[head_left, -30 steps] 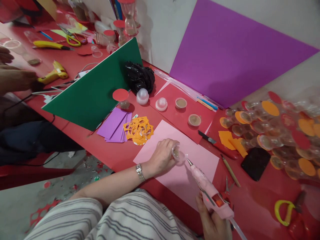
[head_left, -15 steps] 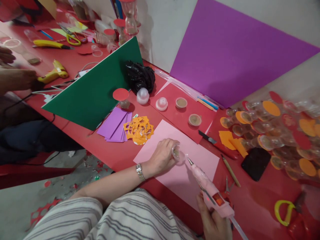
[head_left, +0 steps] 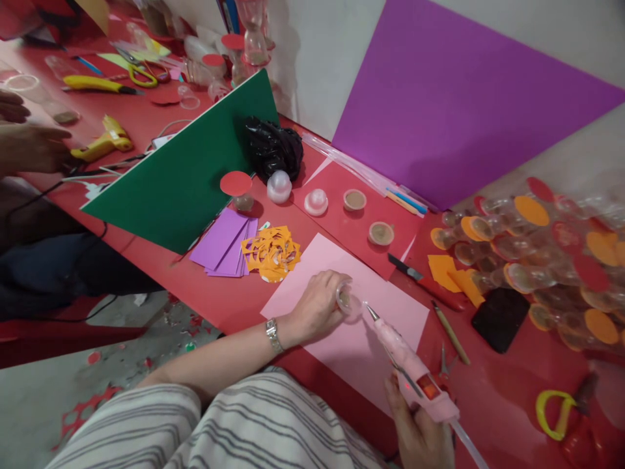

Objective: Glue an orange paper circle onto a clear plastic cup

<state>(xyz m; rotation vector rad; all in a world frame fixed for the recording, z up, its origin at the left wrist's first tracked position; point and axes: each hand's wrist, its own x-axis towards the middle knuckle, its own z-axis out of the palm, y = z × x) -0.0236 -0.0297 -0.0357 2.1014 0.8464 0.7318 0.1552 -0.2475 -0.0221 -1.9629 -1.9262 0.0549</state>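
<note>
My left hand (head_left: pixel 319 306), with a watch at the wrist, is closed around a small clear plastic cup (head_left: pixel 344 298) lying tilted above the pink sheet (head_left: pixel 361 365). Something brownish shows inside the cup. My right hand (head_left: pixel 420 430) grips a pink hot glue gun (head_left: pixel 405 368) by its handle, with a clear glue stick (head_left: pixel 469 443) coming out of the back. The metal nozzle points up and left, close to the cup's right side; whether it touches I cannot tell. Beyond the pink sheet, two cups of brown sand (head_left: pixel 381 234) stand on a red sheet (head_left: pixel 336 241).
Orange paper scraps (head_left: pixel 271 253) and purple cards (head_left: pixel 222 242) lie left. A green board (head_left: pixel 195 169) divides the table; past it a co-worker's hand (head_left: pixel 34 148) is near a yellow glue gun (head_left: pixel 105 140). At right are a cutter (head_left: pixel 424 280), a phone (head_left: pixel 500 319) and stacked hourglass shapes (head_left: pixel 532 254).
The glue gun and my right hand have shifted very slightly. My left hand keeps the cup in the same place. Across the board, the co-worker's fingers have moved a little.
</note>
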